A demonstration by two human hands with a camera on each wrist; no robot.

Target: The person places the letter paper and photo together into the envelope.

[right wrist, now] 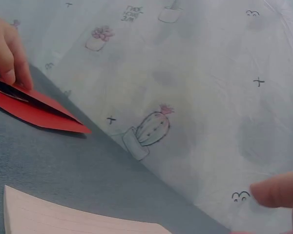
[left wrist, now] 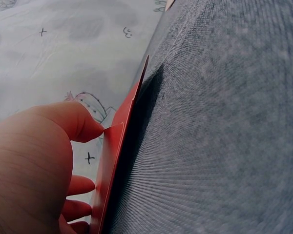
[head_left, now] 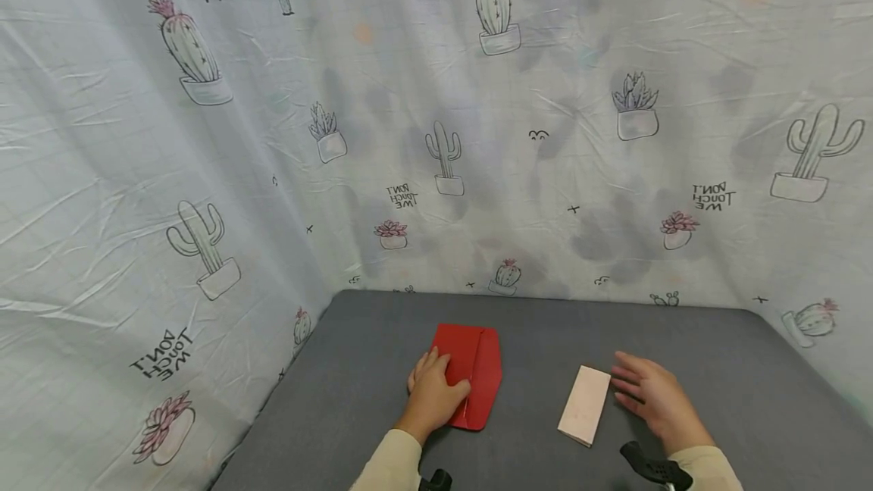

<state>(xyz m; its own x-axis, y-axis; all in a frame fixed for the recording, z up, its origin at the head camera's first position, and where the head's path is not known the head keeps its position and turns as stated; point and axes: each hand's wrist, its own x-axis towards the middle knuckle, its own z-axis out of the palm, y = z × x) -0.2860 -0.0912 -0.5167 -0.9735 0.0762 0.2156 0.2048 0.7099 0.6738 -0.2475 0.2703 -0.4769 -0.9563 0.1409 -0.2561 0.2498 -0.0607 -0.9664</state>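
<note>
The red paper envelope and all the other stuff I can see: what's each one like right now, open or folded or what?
Red paper envelope: flap open, pocket mouth gaping a little.
Pale pink rectangular lined paper: folded, not held.
Person's left hand: gripping the envelope, thumb at the pocket's edge.
Person's right hand: fingers apart, holding nothing, beside the paper.
White cactus-print sheet: hanging, wrinkled.
</note>
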